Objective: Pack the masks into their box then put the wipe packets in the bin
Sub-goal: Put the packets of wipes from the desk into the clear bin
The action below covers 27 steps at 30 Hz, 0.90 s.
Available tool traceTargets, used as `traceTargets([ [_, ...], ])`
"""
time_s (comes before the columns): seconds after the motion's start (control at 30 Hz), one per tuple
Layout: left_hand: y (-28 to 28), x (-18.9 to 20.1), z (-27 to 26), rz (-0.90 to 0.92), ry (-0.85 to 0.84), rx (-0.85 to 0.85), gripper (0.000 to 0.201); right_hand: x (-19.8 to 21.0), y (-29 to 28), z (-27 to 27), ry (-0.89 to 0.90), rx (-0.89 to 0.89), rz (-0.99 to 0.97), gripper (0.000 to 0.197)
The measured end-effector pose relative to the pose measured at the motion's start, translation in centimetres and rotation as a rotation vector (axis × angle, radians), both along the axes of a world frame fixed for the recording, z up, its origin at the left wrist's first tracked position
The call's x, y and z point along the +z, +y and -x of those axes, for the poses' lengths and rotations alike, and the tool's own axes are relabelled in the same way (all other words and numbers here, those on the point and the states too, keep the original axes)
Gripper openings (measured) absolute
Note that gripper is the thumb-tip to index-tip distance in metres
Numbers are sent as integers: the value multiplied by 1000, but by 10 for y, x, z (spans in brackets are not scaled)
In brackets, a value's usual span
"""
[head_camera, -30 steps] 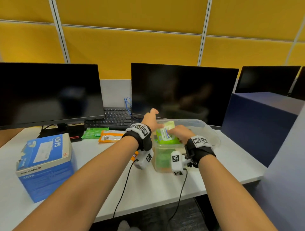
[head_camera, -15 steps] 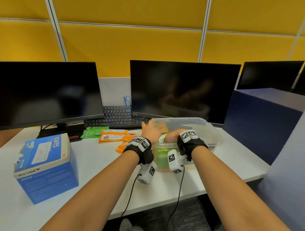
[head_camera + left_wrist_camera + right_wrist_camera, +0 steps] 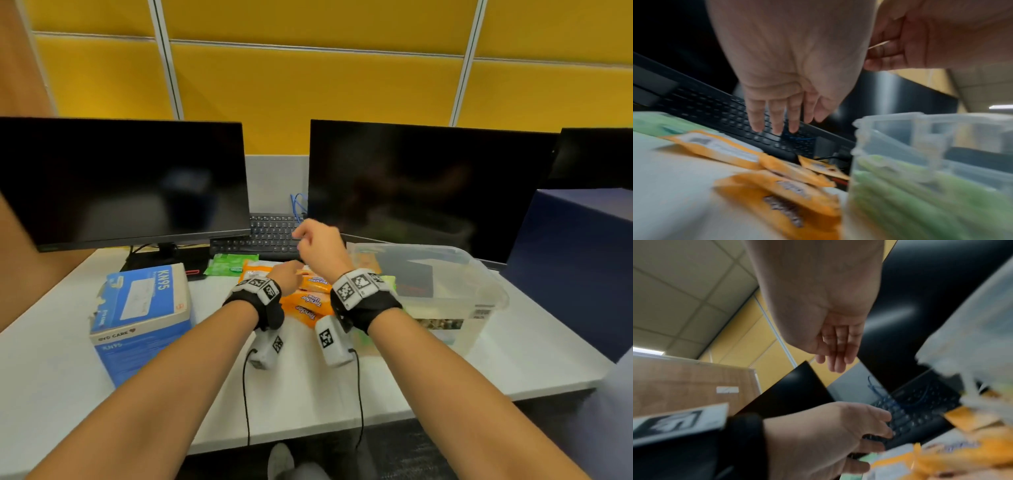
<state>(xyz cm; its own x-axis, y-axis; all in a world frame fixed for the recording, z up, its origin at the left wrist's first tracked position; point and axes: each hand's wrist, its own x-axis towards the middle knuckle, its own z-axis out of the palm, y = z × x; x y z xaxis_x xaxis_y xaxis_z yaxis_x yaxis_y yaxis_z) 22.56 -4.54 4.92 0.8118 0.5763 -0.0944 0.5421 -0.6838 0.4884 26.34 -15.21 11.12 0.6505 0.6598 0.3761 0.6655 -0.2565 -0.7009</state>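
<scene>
Several orange wipe packets [image 3: 308,303] lie in a loose pile on the white desk, just left of the clear plastic bin [image 3: 479,265]. Green packets [image 3: 900,194] sit inside the bin. One more green packet [image 3: 233,265] lies in front of the keyboard. My left hand [image 3: 289,274] hovers low over the orange pile with fingers [image 3: 774,123] straight and empty. Higher up, over the keyboard, my right hand [image 3: 317,240] hangs with fingers [image 3: 836,356] loosely curled and holds nothing. The blue KN95 mask box [image 3: 144,308] stands at the left, its top closed.
A black keyboard [image 3: 270,236] lies behind the packets, between two dark monitors [image 3: 120,181] [image 3: 424,185]. A dark blue partition block [image 3: 575,260] stands right of the bin. Wrist-camera cables hang over the desk's front edge [image 3: 308,428].
My right hand has come out of the bin without the green packet and risen to the left over the keyboard. My left hand has left the bin's rim and moved over the orange packets.
</scene>
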Motion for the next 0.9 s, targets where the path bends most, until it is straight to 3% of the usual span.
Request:
traceTargets([
  [0.13,62,-26,14,-138,241,162,47,-52,53,0,83,-21,401,45],
  [0.2,79,-33,12,-158,302,204,59,-76,68,-12,78,-94,665,54],
  [0.27,91,-38,0,-226,316,186,71,-94,76,-28,113,-180,829,77],
  [0.33,102,-41,-17,-309,322,130,76,-102,86,-44,106,-284,828,90],
  [0.47,118,-46,-47,-332,335,46,82,-112,106,-70,128,-311,837,95],
  [0.63,136,-76,-61,-258,469,7,94,-140,118,-79,277,-335,839,79],
  [0.8,132,-83,-65,-388,430,91,87,-144,119,-83,185,-404,800,63],
  [0.9,120,-87,-53,-243,410,190,96,-137,117,-81,63,-417,883,55],
])
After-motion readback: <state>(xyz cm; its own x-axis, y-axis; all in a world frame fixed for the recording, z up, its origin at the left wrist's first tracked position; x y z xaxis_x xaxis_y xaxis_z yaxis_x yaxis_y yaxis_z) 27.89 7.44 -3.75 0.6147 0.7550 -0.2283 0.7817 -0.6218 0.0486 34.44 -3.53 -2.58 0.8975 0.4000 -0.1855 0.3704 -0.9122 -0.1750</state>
